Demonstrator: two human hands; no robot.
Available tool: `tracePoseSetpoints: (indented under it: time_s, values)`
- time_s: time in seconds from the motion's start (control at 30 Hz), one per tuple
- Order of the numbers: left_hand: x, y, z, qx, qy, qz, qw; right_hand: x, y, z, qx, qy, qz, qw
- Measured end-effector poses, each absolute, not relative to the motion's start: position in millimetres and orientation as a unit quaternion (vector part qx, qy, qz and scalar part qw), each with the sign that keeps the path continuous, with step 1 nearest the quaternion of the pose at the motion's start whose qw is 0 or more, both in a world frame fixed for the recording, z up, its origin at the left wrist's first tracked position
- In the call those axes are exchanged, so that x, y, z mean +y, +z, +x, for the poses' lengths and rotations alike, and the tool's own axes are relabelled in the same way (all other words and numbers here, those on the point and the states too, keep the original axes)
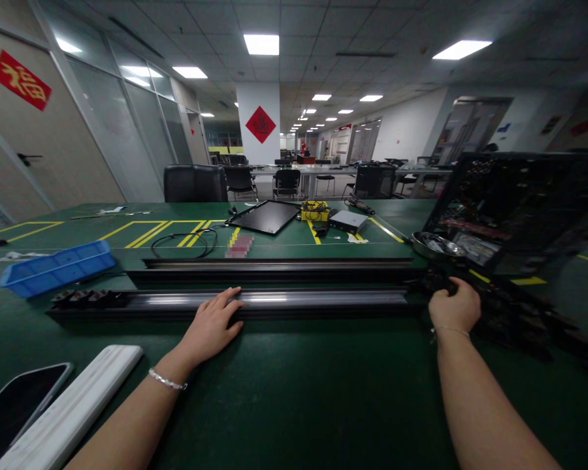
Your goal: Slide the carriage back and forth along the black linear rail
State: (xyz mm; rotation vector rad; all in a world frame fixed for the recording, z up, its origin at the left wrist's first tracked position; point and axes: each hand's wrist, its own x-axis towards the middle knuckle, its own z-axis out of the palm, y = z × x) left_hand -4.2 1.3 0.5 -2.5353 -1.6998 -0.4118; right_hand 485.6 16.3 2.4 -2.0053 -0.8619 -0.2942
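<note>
Two long black rails lie side by side across the green table. On the nearer rail (pixel 323 300), which has a shiny metal strip along its channel, my left hand (pixel 218 323) rests with fingers spread. Several small black parts (pixel 85 297) sit at that rail's left end. Behind it runs the farther rail (pixel 279 267), untouched. Just past the nearer rail's right end, my right hand (pixel 455 307) is closed on a dark black part (pixel 434 282), whose kind is hard to make out. Many similar black pieces (pixel 524 320) lie to the right of this hand.
A blue bin (pixel 59 266) stands left; a phone (pixel 24 405) and a white bar (pixel 78 408) lie near front left. Behind the rails are a cable (pixel 183 245), a dark panel (pixel 264 217) and a grey box (pixel 347 222). A metal bowl (pixel 436 245) and dark rack (pixel 500 202) stand right.
</note>
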Motion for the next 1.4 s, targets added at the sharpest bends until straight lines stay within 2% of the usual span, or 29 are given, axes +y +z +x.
tracePoseSetpoints:
  time_s: [0.33, 0.6, 0.77, 0.9, 1.03, 1.13, 1.4]
  values:
    - [1, -1, -4, -0.553, -0.124, -0.823, 0.030, 27, -5, 488, -0.403, -0.132, -0.766, 0.482]
    - [0, -2, -5, -0.546, -0.150, -0.824, 0.024, 30, 2, 436, -0.489, -0.214, -0.724, 0.437]
    - [1, 3, -12, -0.577, -0.189, -0.793, 0.053, 29, 2, 374, -0.669, -0.179, -0.637, 0.338]
    - [11, 25, -40, -0.673, -0.239, -0.694, 0.092, 22, 1, 344, -0.750, -0.109, -0.613, 0.223]
    - [18, 48, -89, -0.811, -0.269, -0.513, 0.076, 19, 3, 339, -0.750, -0.100, -0.615, 0.222]
    - [14, 52, -123, -0.854, -0.275, -0.436, 0.074, 18, 6, 340, -0.748, -0.098, -0.616, 0.227]
    - [13, 24, -164, -0.870, -0.237, -0.431, 0.016, 18, 6, 337, -0.738, -0.099, -0.627, 0.230]
